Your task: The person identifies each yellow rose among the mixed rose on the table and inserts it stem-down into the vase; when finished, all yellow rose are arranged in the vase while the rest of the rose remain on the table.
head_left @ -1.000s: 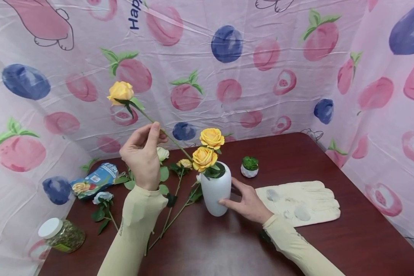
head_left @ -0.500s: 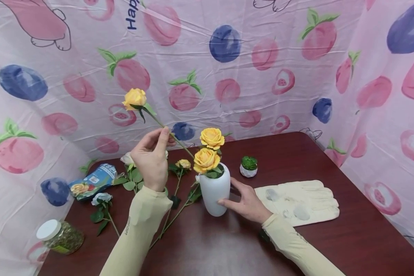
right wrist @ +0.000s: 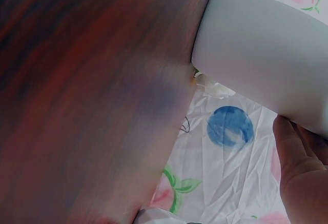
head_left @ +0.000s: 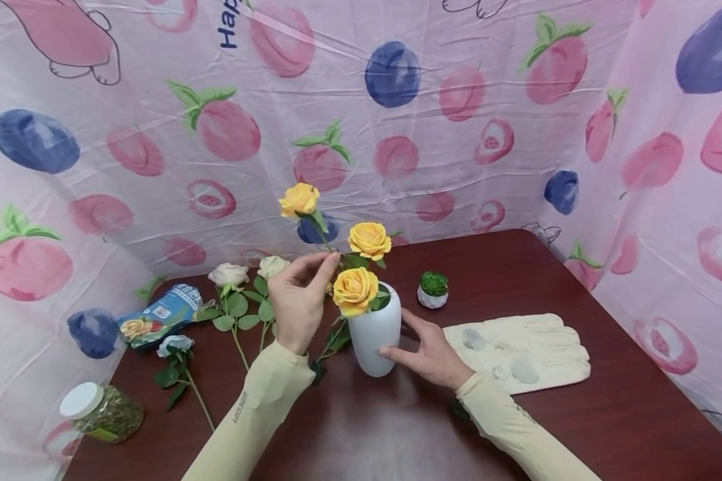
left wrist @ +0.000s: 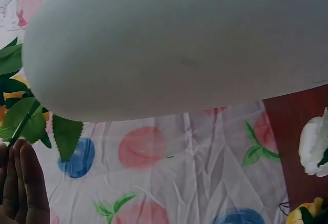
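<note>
In the head view my left hand (head_left: pixel 297 300) pinches the stem of a yellow rose (head_left: pixel 299 200) just left of the white vase (head_left: pixel 373 344). The stem slants down toward the vase mouth; its lower end is hidden behind the hand and blooms. Two more yellow roses, an upper one (head_left: pixel 370 240) and a lower one (head_left: pixel 355 291), stand in the vase. My right hand (head_left: pixel 430 354) holds the vase from its right side, thumb in front. The left wrist view has the vase (left wrist: pixel 169 44) close up, with left fingertips (left wrist: pixel 33 183) at a leafy stem.
On the table's left lie two white roses (head_left: pixel 228 274), a pale blue rose (head_left: pixel 176 345), a blue packet (head_left: pixel 165 315) and a white-lidded jar (head_left: pixel 105 413). Right of the vase are a small potted plant (head_left: pixel 433 290) and cream gloves (head_left: pixel 517 354). A printed cloth hangs behind.
My left hand has moved right and down with the yellow rose, bringing its bloom lower and nearer the vase. The right hand has stayed on the vase.
</note>
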### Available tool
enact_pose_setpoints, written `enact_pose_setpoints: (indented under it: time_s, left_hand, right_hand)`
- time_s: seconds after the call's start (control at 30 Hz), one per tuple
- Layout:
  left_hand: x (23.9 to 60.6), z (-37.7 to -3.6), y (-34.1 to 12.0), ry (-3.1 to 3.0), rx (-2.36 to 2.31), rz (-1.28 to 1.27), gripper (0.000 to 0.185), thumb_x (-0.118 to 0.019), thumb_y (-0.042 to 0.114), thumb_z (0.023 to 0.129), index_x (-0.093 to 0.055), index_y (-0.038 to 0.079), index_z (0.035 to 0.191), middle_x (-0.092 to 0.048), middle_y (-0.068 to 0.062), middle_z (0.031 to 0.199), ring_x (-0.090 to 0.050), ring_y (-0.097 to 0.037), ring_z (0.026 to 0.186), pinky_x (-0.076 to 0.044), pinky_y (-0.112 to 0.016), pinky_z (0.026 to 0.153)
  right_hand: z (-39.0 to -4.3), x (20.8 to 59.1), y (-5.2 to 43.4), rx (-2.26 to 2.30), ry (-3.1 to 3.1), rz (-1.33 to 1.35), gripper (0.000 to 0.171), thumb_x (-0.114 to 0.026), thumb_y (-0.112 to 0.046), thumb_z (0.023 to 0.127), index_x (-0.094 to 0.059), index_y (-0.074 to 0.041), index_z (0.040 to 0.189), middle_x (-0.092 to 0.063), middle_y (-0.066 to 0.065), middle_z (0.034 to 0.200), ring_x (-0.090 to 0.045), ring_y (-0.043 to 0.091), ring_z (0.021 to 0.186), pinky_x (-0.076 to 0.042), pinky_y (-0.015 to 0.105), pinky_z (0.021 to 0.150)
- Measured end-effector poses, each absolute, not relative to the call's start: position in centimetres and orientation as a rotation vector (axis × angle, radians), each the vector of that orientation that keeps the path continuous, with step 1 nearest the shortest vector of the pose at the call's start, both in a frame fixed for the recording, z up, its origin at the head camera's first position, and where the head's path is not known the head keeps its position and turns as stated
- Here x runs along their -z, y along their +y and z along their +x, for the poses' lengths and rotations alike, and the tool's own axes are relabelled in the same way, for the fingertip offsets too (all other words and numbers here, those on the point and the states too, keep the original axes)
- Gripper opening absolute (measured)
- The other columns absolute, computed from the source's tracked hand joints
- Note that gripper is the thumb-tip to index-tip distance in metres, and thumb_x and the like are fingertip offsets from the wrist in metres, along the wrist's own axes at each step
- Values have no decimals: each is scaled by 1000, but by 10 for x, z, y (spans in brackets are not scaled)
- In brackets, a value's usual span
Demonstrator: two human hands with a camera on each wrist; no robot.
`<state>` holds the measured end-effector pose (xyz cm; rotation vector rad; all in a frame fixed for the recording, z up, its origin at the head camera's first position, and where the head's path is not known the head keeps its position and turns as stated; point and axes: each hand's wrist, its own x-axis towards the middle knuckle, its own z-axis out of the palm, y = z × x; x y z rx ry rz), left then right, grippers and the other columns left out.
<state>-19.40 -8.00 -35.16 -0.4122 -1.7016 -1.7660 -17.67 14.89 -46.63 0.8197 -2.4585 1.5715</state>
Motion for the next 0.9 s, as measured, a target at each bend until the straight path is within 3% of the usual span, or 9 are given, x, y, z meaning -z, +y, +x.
enact_pose_setpoints:
  time_s: [0.17, 0.33, 0.53, 0.77, 0.9]
  left_hand:
    - [362, -192, -83, -1782, 1738, -451, 13, -80, 16, 91, -81, 4, 97, -78, -15, 90, -66, -10, 67, -50, -21, 59]
    - [369, -194, -87, -1832, 1808, -522, 11, -78, 9, 92, -80, 0, 98, -78, -14, 93, -71, -11, 78, -55, -22, 69]
    - [378, -197, -93, -1875, 1920, -659, 9, -73, -5, 91, -77, -9, 98, -76, -3, 96, -71, -14, 90, -58, -25, 80]
    - [390, -199, -96, -1889, 2089, -716, 12, -72, -6, 90, -74, -14, 99, -68, 0, 100, -62, -14, 85, -51, -23, 65]
    - [396, -198, -94, -1779, 2207, -706, 10, -75, 0, 91, -78, -4, 100, -69, -1, 99, -61, -13, 84, -48, -23, 65]
  right_hand:
    - [-176, 466, 148, -1585, -2462, 814, 73, -83, -29, 89, -48, -22, 152, -60, 0, 144, -60, 20, 130, -54, 45, 102]
    - [-176, 465, 148, -1594, -2465, 805, 74, -83, -29, 89, -47, -22, 153, -60, 0, 145, -60, 20, 130, -53, 45, 102]
    - [-176, 466, 148, -1595, -2459, 810, 74, -83, -27, 89, -47, -21, 153, -60, 1, 144, -60, 20, 130, -53, 44, 102]
    - [-176, 466, 148, -1569, -2457, 811, 75, -84, -27, 88, -47, -20, 153, -60, 1, 145, -59, 20, 131, -53, 48, 103]
    - [-176, 465, 148, -1567, -2466, 804, 76, -84, -28, 87, -47, -20, 153, -59, 1, 146, -58, 20, 132, -52, 48, 104]
